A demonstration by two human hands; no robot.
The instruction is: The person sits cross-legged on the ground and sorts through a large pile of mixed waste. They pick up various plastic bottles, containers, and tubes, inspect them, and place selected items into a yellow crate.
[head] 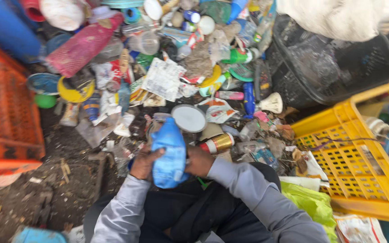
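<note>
Grey sleeves [248, 189] nearest camera. Left hand [144, 163] and right hand [200, 161] both grasping light blue plastic bottle [169, 153], fingers clenched round its sides. Beyond fingertips: round white lid [188, 118], small gold-banded can [217, 143] just right of right fingers. Yellow crate [352, 157] far right.

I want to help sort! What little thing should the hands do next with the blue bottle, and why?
Probably lift the blue bottle clear of the pile. Both the left hand and the right hand grip it low over the lap, and crates stand to either side: an orange crate, a yellow crate.
</note>
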